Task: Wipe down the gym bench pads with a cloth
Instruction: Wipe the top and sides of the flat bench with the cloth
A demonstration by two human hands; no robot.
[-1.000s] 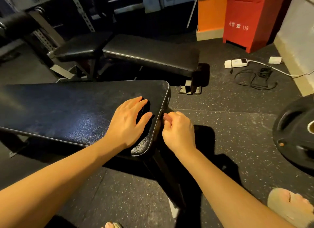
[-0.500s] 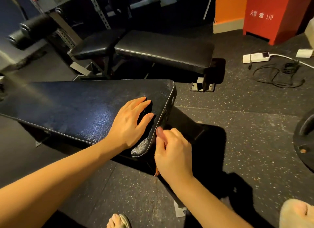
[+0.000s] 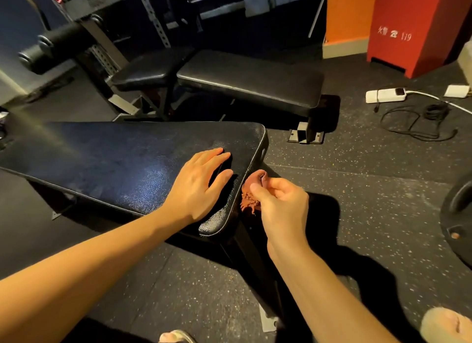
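A long black bench pad (image 3: 115, 163) stretches from the left edge to the middle of the view. My left hand (image 3: 198, 186) lies flat on its right end, fingers straight and spread. Just off that end, my right hand (image 3: 278, 202) grips a small reddish-brown cloth (image 3: 249, 198) bunched in its fingers. The cloth sits against the pad's end edge. Most of the cloth is hidden inside the hand.
A second black bench (image 3: 245, 79) stands behind, with a roller pad (image 3: 53, 46) on a rack at the far left. A power strip (image 3: 385, 95) and coiled cable (image 3: 419, 122) lie on the floor at right. A weight plate (image 3: 457, 209) sits at the right edge. A red cabinet (image 3: 419, 28) stands behind.
My right hand has turned and lifted slightly beside the pad's end, and the reddish cloth now shows in its fingers. My left hand has stayed flat on the pad.
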